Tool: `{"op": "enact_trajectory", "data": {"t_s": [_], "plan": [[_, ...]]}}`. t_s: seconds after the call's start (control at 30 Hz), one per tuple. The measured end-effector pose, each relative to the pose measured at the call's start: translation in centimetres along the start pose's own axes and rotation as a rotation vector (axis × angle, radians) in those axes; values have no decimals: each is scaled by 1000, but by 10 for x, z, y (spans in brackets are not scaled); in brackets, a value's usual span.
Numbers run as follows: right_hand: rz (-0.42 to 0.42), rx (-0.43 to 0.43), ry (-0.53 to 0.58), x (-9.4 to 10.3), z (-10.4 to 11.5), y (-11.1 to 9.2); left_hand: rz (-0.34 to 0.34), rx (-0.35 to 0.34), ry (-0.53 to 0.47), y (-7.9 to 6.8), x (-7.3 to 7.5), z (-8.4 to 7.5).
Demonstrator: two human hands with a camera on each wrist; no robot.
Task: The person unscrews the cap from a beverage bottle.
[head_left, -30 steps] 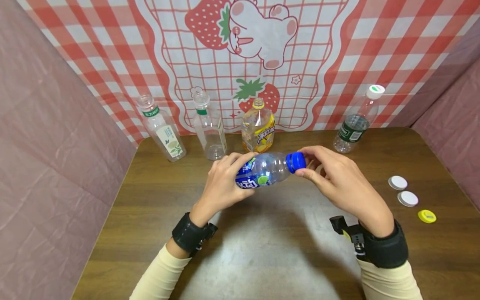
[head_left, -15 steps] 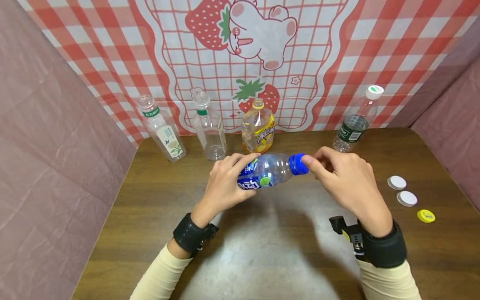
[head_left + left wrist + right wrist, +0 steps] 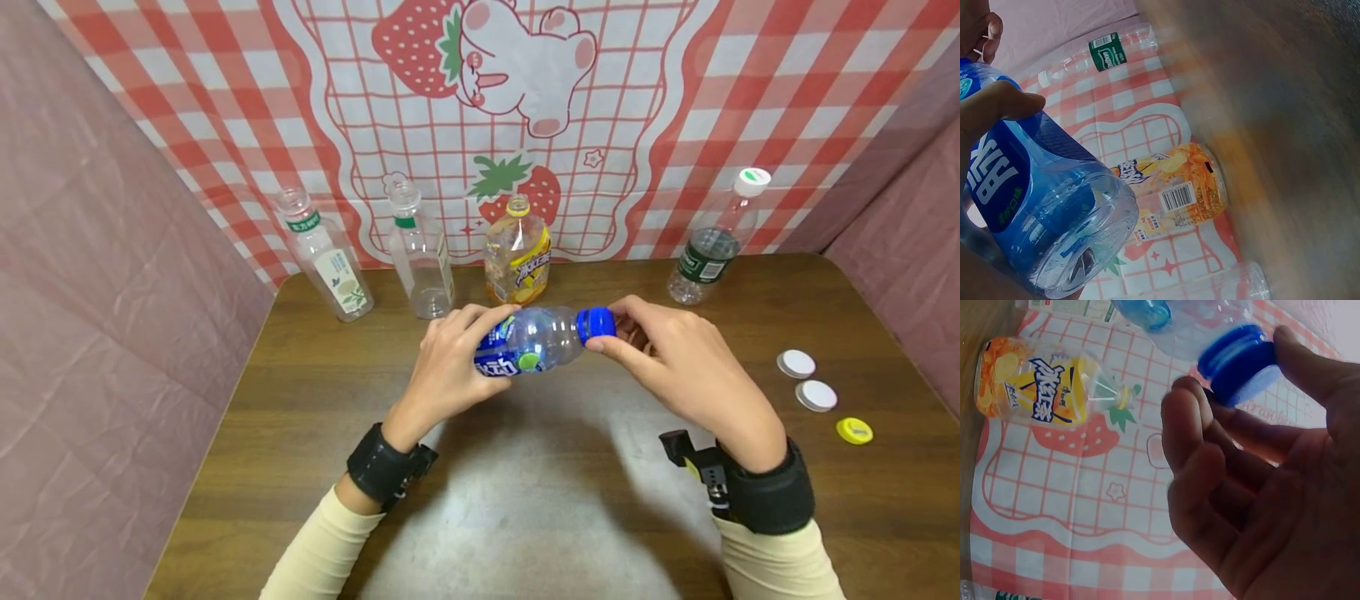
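Note:
A clear plastic bottle (image 3: 551, 337) with a blue label lies almost level above the table, its neck toward the right. My left hand (image 3: 448, 360) grips it around the labelled body. In the left wrist view the bottle's clear base (image 3: 1094, 234) faces the camera. On the neck sits a blue cap (image 3: 596, 326), which my right hand (image 3: 686, 367) pinches between thumb and fingers. The right wrist view shows the same blue cap (image 3: 1241, 365) with the thumb at one edge and a finger at the other; the remaining fingers are curled below.
Along the back stand two uncapped clear bottles (image 3: 333, 267) (image 3: 423, 262), an uncapped orange-labelled bottle (image 3: 517, 258) and a green-labelled bottle (image 3: 708, 250) with a white cap. Two white caps (image 3: 797, 363) (image 3: 817, 396) and a yellow cap (image 3: 854, 431) lie on the table (image 3: 525, 517) at right.
Half a second ago my right thumb was at the cap's end with the hand rotated; now thumb and fingers sit around the cap's sides again. The bottle has barely moved.

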State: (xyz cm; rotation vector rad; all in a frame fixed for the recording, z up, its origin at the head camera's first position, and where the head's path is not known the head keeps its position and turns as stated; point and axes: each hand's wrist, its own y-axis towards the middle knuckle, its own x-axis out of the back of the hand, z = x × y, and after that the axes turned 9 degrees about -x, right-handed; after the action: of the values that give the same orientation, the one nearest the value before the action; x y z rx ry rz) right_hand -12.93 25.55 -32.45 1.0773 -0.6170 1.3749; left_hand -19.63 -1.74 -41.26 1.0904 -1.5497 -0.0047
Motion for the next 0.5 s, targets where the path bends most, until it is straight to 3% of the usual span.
{"op": "enact_trajectory", "data": {"t_s": [0.27, 0.5], "plan": [[-40, 111, 26, 2, -4, 0, 44, 22, -17, 0, 1, 0], [-81, 56, 60, 5, -4, -2, 42, 20, -71, 1, -2, -1]]}}
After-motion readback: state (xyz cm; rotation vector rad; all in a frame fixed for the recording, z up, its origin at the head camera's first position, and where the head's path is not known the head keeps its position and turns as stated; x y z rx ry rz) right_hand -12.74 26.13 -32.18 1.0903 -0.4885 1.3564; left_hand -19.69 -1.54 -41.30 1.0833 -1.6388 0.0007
